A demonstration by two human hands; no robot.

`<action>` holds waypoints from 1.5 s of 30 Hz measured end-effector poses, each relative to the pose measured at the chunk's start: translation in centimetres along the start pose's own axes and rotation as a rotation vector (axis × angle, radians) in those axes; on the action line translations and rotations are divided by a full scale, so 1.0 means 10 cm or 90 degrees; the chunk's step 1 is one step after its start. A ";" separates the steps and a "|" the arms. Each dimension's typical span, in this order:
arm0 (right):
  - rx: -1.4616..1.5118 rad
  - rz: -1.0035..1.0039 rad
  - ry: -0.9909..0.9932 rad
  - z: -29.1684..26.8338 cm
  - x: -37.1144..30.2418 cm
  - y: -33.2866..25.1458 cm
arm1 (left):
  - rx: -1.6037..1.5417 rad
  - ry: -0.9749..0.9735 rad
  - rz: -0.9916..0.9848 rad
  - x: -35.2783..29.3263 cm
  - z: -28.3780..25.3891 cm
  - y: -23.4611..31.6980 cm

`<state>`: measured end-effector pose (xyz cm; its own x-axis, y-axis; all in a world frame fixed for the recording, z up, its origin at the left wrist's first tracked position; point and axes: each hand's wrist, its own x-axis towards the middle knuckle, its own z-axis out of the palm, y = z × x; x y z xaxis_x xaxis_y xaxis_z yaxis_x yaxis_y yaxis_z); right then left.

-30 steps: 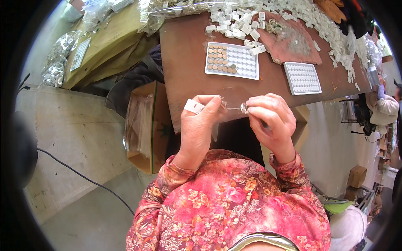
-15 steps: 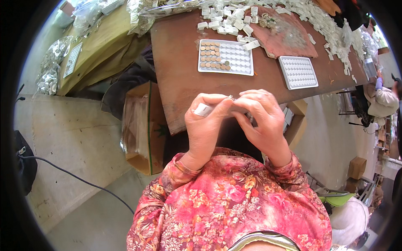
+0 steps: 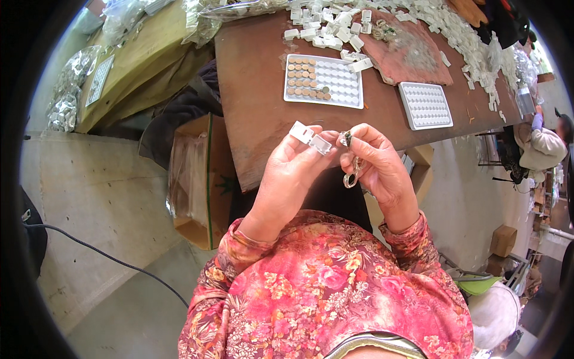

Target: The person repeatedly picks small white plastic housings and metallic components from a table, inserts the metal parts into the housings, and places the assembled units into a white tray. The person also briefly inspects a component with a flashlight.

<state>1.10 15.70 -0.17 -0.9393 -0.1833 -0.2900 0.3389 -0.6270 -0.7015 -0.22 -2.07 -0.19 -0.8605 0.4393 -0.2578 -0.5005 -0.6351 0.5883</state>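
Observation:
My left hand is closed on a small white plastic case whose hinged half is folded out. Between thumb and fingers my right hand pinches a small dark-green and silvery piece. A loop of thin, pale wire hangs below it. Both hands are held up in front of my body at the table's near edge, close together but apart. Beyond them lies a white tray partly filled with round tan discs, and one greyer disc. To its right sits a second white dimpled tray.
Loose white cases are heaped along the back of the brown table. A red cloth carries a tangle of wires. Open cardboard boxes stand below the table edge. Another person is at far right.
My hands have drawn apart. The white case in my left hand now shows its folded-out half, and the wired piece has come into view in my right hand.

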 end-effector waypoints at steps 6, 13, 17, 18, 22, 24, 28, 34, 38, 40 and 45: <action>0.058 0.033 0.002 -0.01 0.00 0.03 | 0.164 0.014 0.027 0.01 -0.09 0.03; -0.023 0.026 0.067 0.07 -0.05 0.05 | 0.267 0.066 0.161 -0.01 -0.04 -0.05; -0.086 0.019 0.069 0.11 -0.06 0.06 | 0.231 0.035 0.205 -0.03 -0.01 -0.09; -0.103 0.009 0.072 0.13 -0.07 0.07 | 0.235 0.034 0.207 -0.03 -0.01 -0.09; -0.191 -0.026 0.096 0.21 -0.11 0.10 | 0.264 0.038 0.202 -0.02 -0.01 -0.09; -0.254 -0.041 0.091 0.23 -0.13 0.07 | 0.266 0.038 0.183 -0.03 -0.02 -0.07; -0.358 -0.067 0.017 0.22 -0.13 -0.09 | 0.269 -0.012 0.110 -0.05 -0.06 0.03; -0.150 0.112 -0.093 0.12 -0.05 -0.12 | 0.223 -0.129 0.075 -0.02 -0.09 0.04; -0.111 0.104 -0.043 0.13 -0.04 0.00 | 0.159 -0.080 0.095 -0.01 -0.08 -0.06; -0.120 0.075 -0.014 0.15 -0.04 0.02 | 0.146 -0.035 0.103 -0.01 -0.07 -0.09; -0.483 -0.122 0.013 0.21 -0.18 -0.14 | 0.163 0.045 0.166 0.02 -0.05 -0.10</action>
<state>2.21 15.27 2.70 -0.9866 -0.1051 -0.1251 0.1211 0.0434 -0.9917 0.07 -1.72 -1.22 -0.9649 0.2332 -0.1205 -0.2310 -0.5362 0.8119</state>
